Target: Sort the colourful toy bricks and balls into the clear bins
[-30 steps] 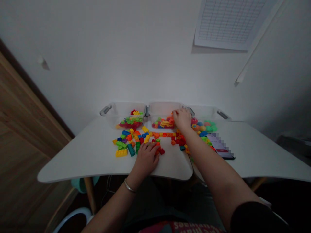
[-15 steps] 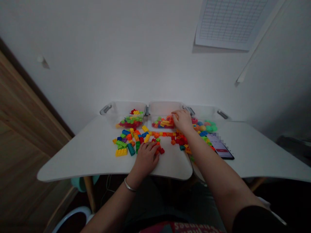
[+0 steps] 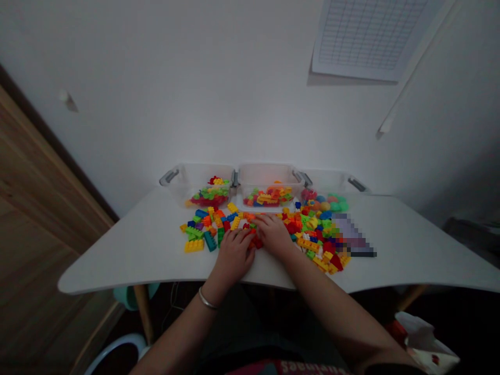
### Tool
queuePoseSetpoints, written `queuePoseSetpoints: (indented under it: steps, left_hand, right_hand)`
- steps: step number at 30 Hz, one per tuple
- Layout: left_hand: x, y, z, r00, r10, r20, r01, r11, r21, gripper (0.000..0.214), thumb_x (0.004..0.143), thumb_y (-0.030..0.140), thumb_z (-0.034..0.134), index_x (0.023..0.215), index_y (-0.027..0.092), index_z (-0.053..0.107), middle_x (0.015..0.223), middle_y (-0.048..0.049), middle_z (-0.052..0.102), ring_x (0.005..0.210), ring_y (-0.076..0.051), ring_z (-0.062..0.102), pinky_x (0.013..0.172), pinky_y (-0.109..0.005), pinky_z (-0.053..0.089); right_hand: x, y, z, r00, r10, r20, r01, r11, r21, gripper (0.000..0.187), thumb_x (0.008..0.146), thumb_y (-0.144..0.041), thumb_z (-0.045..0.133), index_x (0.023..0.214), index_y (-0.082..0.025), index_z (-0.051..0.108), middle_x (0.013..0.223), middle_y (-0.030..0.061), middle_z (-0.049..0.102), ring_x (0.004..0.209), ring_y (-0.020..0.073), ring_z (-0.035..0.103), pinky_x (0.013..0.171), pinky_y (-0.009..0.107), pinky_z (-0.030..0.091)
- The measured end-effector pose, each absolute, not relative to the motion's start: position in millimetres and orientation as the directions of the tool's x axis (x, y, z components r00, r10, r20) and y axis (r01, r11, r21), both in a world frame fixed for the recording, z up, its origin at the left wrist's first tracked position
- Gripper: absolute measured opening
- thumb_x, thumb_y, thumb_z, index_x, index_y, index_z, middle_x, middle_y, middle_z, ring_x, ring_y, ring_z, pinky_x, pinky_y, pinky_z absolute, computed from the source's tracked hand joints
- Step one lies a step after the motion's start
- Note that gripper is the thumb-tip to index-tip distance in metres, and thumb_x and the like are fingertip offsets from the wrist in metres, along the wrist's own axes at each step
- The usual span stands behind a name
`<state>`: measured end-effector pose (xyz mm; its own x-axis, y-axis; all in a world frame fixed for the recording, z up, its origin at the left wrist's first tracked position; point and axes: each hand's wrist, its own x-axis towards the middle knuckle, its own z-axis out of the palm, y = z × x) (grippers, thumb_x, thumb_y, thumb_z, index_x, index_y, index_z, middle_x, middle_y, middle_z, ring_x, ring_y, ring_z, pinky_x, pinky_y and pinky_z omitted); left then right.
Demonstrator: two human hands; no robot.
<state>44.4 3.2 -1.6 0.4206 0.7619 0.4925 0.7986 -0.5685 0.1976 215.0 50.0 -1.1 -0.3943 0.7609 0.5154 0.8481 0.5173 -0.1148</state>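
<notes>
My left hand (image 3: 234,253) rests on the white table (image 3: 136,250) with its fingers curled over a small cluster of red bricks (image 3: 255,241). Right beside it, my right hand (image 3: 274,234) lies with its fingers closed at the same red bricks. A spread of loose coloured bricks (image 3: 207,226) lies to the left of my hands, and another heap of bricks (image 3: 318,237) to the right. What each hand grips is partly hidden by the fingers.
Three clear plastic bins stand at the table's back edge: the left bin (image 3: 203,182), the middle bin (image 3: 267,182) and the right bin (image 3: 332,187) hold coloured pieces. A dark phone (image 3: 357,242) lies right of the bricks. A chair (image 3: 117,349) stands below left.
My right hand has drawn back from the middle bin to the red bricks beside my left hand. My left hand has stayed in place.
</notes>
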Motion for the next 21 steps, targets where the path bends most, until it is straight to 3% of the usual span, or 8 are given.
queuePoseSetpoints:
  steps: [5,13,21]
  left_hand:
    - [44,3,-1,0.43,0.764,0.481,0.8,-0.57,0.19,0.036,0.084,0.021,0.053,0.119,0.019,0.062,0.127,-0.0097,0.062,0.117,-0.027,0.053,0.106,-0.051,0.037]
    - [44,3,-3,0.425,0.763,0.487,0.798,-0.57,0.196,0.04,0.083,0.021,0.054,0.122,0.019,0.061,0.127,-0.0095,0.062,0.118,-0.028,0.052,0.105,-0.052,0.037]
    - [44,3,-2,0.416,0.765,0.491,0.796,-0.568,0.211,0.039,0.083,0.021,0.054,0.121,0.02,0.062,0.127,-0.0094,0.063,0.117,-0.027,0.052,0.106,-0.052,0.037]
  right_hand:
    - [218,51,-11,-0.499,0.732,0.464,0.807,0.587,-0.058,0.037,0.09,-0.016,0.052,0.125,-0.023,0.061,0.129,0.0051,0.061,0.119,0.0235,0.049,0.103,0.038,0.039]
    - [222,47,2,-0.372,0.821,0.433,0.899,0.435,-0.053,0.017,0.085,-0.023,0.062,0.1,-0.022,0.069,0.103,0.0072,0.069,0.099,0.0245,0.056,0.088,0.037,0.043]
    - [224,46,2,-0.259,0.848,0.463,0.909,0.376,-0.18,0.019,0.082,-0.021,0.064,0.101,-0.02,0.067,0.098,0.0082,0.067,0.098,0.0244,0.056,0.093,0.04,0.041]
